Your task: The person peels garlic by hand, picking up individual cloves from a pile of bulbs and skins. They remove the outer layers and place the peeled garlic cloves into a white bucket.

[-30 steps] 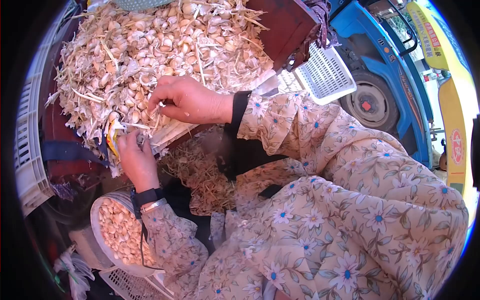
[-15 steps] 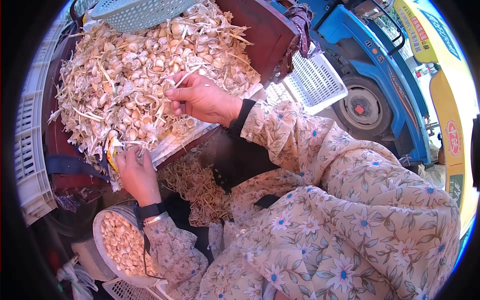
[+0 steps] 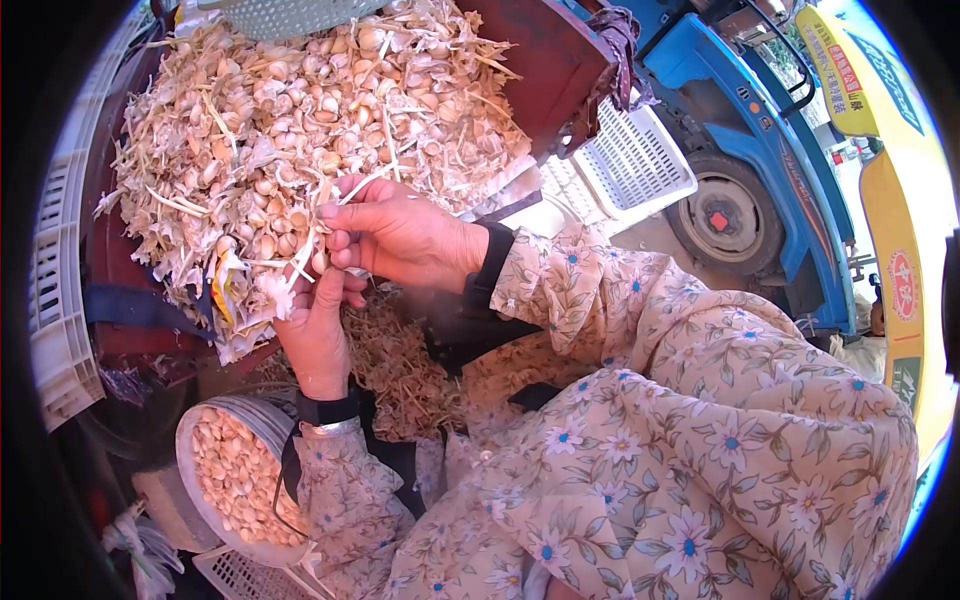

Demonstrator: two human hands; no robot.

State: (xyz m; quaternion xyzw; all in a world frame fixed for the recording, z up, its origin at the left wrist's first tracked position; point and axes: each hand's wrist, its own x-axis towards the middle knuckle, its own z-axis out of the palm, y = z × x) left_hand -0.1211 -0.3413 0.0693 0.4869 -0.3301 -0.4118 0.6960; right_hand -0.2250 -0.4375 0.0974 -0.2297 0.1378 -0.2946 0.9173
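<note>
A heap of garlic cloves (image 3: 300, 120), mixed with dry skins and stalks, lies on a raised surface in front of me. My right hand (image 3: 405, 232) is closed at the near edge of the heap, pinching a pale dry garlic stalk (image 3: 368, 186) between thumb and fingers. Against it, from below, my left hand (image 3: 318, 330) is closed with its thumb pointing up. A garlic clove (image 3: 319, 260) shows at the meeting fingertips, partly covered by them. White papery skin (image 3: 272, 296) hangs beside my left fingers.
A white bucket (image 3: 190, 470) of loose cloves stands below left. Dry stalks (image 3: 400, 385) lie beneath the surface's near edge. A pale green basket (image 3: 290, 18) sits on the heap's far side. White crates (image 3: 655, 165) and a blue vehicle (image 3: 720, 110) stand to the right.
My left hand has moved up and right from the heap's front edge to meet my right hand. The right hand has come slightly lower, still with the stalk.
</note>
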